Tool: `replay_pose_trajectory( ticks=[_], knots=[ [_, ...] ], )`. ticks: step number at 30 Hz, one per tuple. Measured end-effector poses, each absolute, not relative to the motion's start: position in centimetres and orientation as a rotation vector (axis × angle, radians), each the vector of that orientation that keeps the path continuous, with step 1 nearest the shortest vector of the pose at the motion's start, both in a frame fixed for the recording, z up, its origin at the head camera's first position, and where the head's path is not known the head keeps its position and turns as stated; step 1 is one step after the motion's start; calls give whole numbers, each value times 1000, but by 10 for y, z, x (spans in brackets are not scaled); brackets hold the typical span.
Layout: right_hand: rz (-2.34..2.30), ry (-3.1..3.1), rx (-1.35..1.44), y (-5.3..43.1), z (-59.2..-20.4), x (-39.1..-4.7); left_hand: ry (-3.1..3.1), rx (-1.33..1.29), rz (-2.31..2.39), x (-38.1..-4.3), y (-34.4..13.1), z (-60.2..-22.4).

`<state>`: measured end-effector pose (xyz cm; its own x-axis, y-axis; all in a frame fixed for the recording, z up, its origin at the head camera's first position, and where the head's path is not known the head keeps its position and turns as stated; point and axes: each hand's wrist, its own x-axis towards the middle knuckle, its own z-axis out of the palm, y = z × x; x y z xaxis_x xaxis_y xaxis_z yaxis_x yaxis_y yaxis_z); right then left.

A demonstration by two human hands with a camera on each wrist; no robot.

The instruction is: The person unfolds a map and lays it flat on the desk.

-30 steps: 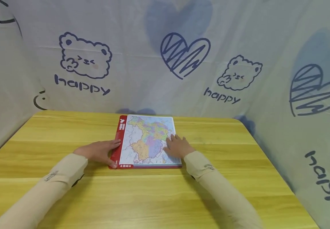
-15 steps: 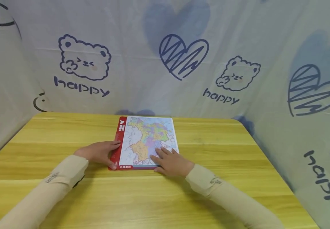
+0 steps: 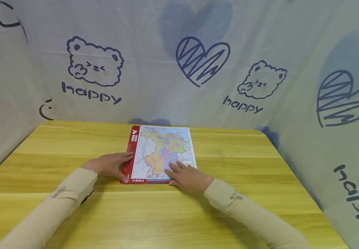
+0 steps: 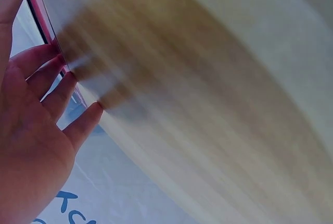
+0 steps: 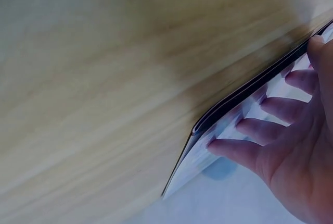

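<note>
A flat rectangular map board (image 3: 164, 148) with a red left border lies at the far middle of the table, its coloured map face up. My left hand (image 3: 111, 165) is at its left side, fingertips on the red border and thumb at the near left corner. In the left wrist view, the fingers of this left hand (image 4: 39, 130) reach the board's edge, spread apart. Spread fingers of my right hand (image 3: 188, 177) rest on the lower right of the map. The right wrist view shows its thumb at the board's dark layered edge (image 5: 250, 86), and the other fingers on the glossy surface.
The board rests on a yellow wood-grain table (image 3: 179, 214). A pale cloth (image 3: 148, 62) printed with bears, hearts and the word "happy" hangs behind the table and along both sides.
My right hand has moved from the map's right edge toward the near side and a little left, then stayed there. The left hand and the board keep their places.
</note>
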<state>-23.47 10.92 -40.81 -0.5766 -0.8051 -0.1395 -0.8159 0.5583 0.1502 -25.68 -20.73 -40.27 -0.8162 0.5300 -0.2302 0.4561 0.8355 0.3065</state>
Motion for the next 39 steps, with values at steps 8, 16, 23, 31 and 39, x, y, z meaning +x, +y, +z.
replay_pose_trajectory(
  ticks=[8, 16, 23, 31, 39],
  knots=[
    [421, 2746, -1661, 112, -409, -238, 2709, 748, 357, -252, -207, -399],
    [832, 2775, -1910, 111, -407, -228, 2713, 704, 359, -247, -205, -397],
    [884, 2871, -1952, 111, -407, -225, 2707, 688, 371, -245, -205, -395],
    [810, 3014, -1910, 112, -402, -223, 2711, 681, 381, -245, -205, -397],
    [771, 3135, -1925, 115, -383, -223, 2724, 671, 386, -247, -205, -399]
  ],
)
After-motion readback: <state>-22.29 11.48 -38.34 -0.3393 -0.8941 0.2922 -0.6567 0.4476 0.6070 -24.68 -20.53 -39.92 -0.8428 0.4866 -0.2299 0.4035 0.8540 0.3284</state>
